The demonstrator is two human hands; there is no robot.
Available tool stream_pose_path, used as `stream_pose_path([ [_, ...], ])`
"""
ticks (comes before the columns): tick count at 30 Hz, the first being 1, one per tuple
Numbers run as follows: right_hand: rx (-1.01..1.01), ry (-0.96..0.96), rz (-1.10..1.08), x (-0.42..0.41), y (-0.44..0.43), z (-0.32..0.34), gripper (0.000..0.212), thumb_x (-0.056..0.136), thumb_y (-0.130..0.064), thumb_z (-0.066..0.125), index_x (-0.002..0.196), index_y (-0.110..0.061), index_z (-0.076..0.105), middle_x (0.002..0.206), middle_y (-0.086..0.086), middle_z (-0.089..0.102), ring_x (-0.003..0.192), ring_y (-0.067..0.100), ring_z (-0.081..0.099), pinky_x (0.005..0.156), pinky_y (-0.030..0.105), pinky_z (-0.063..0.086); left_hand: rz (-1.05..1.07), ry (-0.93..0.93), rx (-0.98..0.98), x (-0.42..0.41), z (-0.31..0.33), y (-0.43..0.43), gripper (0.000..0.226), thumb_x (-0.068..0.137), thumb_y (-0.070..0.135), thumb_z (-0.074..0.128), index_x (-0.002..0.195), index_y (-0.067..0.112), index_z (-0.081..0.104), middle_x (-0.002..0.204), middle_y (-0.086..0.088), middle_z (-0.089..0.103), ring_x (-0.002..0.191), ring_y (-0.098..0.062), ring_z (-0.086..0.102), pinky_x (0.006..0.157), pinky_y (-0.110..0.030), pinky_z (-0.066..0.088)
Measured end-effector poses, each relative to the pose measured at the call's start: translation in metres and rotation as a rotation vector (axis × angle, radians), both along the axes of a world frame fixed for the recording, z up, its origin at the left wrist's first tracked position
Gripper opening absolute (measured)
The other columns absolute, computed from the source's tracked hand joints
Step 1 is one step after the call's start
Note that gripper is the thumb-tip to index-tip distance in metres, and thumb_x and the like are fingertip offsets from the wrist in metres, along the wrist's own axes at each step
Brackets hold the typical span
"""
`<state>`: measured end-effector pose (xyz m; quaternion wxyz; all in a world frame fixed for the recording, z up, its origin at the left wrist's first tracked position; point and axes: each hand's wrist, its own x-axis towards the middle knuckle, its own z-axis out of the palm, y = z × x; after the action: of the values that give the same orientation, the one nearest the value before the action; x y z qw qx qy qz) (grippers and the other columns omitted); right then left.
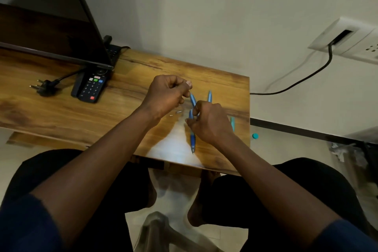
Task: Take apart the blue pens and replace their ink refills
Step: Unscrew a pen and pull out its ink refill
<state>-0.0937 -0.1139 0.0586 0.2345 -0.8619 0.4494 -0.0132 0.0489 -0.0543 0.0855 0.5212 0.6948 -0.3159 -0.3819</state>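
Both hands work over the right part of a wooden table (61, 112). My left hand (165, 95) pinches the upper end of a blue pen barrel (192, 100). My right hand (208, 121) grips the barrel's lower end, fingers curled around it. Another blue pen (192, 139) lies on the table under my right hand, tip toward me. A third blue pen (209, 95) lies beyond the hands. A teal pen part (232, 122) shows at the table's right edge. Two small metal pieces (178, 112) lie between the hands; I cannot tell what they are.
A black remote (91, 88) and a loose black plug (43, 87) lie at the left, beside a dark screen (51, 6). A teal cap (255, 135) is on the floor right of the table. A cable (296, 84) runs to a wall socket.
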Motion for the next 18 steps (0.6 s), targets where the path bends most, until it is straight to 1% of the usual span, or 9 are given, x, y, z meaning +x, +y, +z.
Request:
stream_pose_path([
  [4,-0.048,0.049,-0.028,0.006,0.004,-0.003,0.033,0.086,-0.033,0.081,0.106,-0.013,0.063,0.094,0.007,0.068,0.084,0.024,0.065,0.072,0.038,0.058,-0.007,-0.001,0.041,0.007,0.001,0.005,0.016,0.102,0.025,0.068,0.090,0.016,0.075,0.081,0.002,0.075,0.062,-0.004,0.062,0.059,-0.018,0.051],
  [7,-0.071,0.071,-0.048,0.007,0.006,-0.006,0.033,0.085,-0.032,0.082,0.106,-0.014,0.064,0.094,0.007,0.068,0.083,0.023,0.066,0.073,0.040,0.060,-0.006,-0.015,0.038,0.010,0.002,0.007,0.016,0.101,0.025,0.068,0.092,0.014,0.076,0.081,0.002,0.076,0.063,-0.004,0.063,0.062,-0.020,0.052],
  [13,-0.098,0.047,-0.047,0.007,0.009,-0.010,0.031,0.084,-0.025,0.083,0.107,-0.016,0.064,0.094,0.007,0.070,0.082,0.022,0.067,0.074,0.041,0.061,0.009,0.001,0.047,0.013,0.002,0.010,0.015,0.102,0.025,0.068,0.090,0.017,0.075,0.081,0.002,0.075,0.065,-0.005,0.062,0.060,-0.018,0.050],
  [16,-0.071,0.010,-0.066,0.006,0.009,-0.010,0.030,0.083,-0.023,0.085,0.106,-0.018,0.066,0.094,0.005,0.071,0.079,0.019,0.067,0.070,0.034,0.059,0.010,-0.007,0.054,0.012,0.002,0.011,0.015,0.102,0.025,0.068,0.093,0.016,0.075,0.083,0.000,0.076,0.067,-0.006,0.063,0.062,-0.020,0.050],
  [18,-0.033,-0.027,-0.084,0.003,0.007,-0.006,0.033,0.082,-0.024,0.085,0.110,-0.018,0.069,0.096,0.005,0.074,0.078,0.017,0.069,0.070,0.032,0.058,0.010,-0.019,0.054,0.012,0.005,0.010,0.016,0.102,0.026,0.067,0.094,0.016,0.076,0.084,0.000,0.076,0.067,-0.006,0.063,0.062,-0.021,0.050],
])
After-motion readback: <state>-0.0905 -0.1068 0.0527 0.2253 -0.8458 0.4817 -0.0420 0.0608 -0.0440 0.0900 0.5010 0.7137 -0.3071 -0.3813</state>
